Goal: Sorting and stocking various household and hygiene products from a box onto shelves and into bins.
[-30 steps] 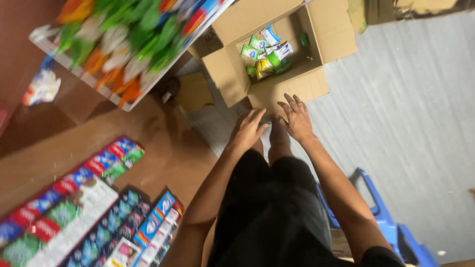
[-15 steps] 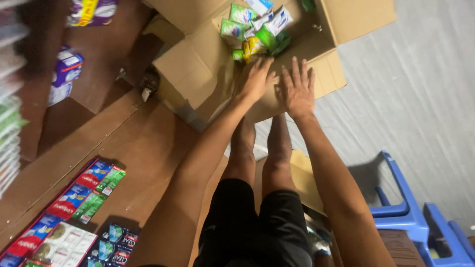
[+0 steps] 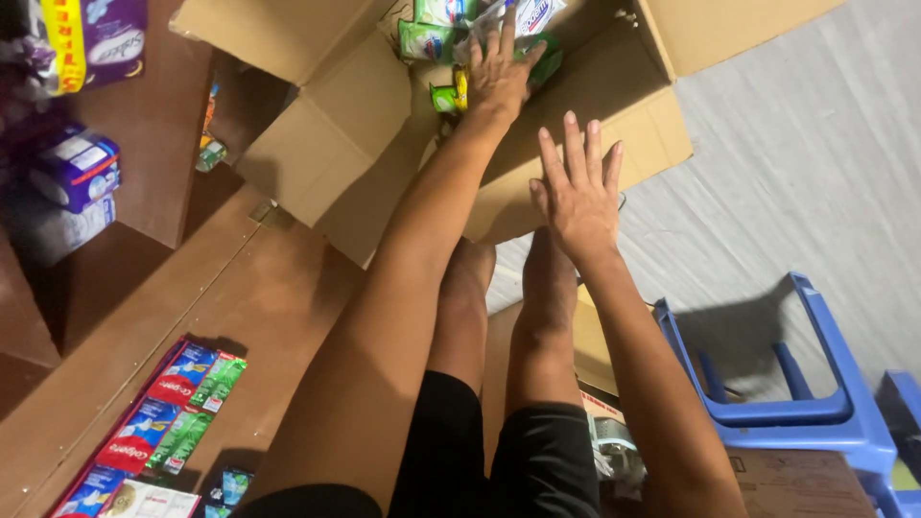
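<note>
Packets (image 3: pixel 499 24), green, white and blue, lie heaped in the bottom of an open cardboard box (image 3: pixel 374 115) on the floor, at the top of the head view. I see my left hand (image 3: pixel 501 69) reaching down into the box, palm down, fingers spread and resting on the heap; whether its grip pinches any packet I cannot tell. My right hand (image 3: pixel 576 192) hovers flat above the near box flap (image 3: pixel 585 153), fingers extended and slightly apart, holding nothing and well clear of the packets. Both bare forearms run from the lower edge up toward the box, over my legs in black shorts (image 3: pixel 499 451).

Left of the box, a brown wooden shelf (image 3: pixel 153 317) carries a row of red and green cartons (image 3: pixel 158 412) laid flat near its lower edge. Further up on the left, blue and purple wrapped packs (image 3: pixel 77 168) sit in darker compartments. On the right, a blue plastic stool (image 3: pixel 787 374) stands on the grey floor (image 3: pixel 815 173), just beside my right forearm. A roll of tape (image 3: pixel 614 446) lies below, near my right thigh.
</note>
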